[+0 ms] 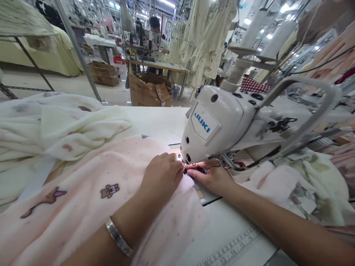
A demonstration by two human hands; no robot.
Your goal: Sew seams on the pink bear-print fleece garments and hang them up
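Note:
My left hand (pixel 163 175) rests curled on a pink fleece fabric (pixel 83 199) printed with small bears, its fingertips pinching the cloth edge right at the needle area. My right hand (pixel 211 177) lies under the head of the white JUKI sewing machine (pixel 219 122), fingers stretched toward the left hand and pressing the fabric edge down. The fingertips of both hands almost touch by the presser foot (pixel 185 167), which they partly hide. A silver bracelet (pixel 118 236) sits on my left wrist.
Cream printed fleece (pixel 55 125) is piled at the left, more printed fabric (pixel 305 181) at the right behind the machine. A ruler strip (pixel 235 247) marks the white table's front. Cardboard boxes (pixel 148 90), hanging cream garments (pixel 205 40) and a seated co-worker (pixel 155 37) are beyond.

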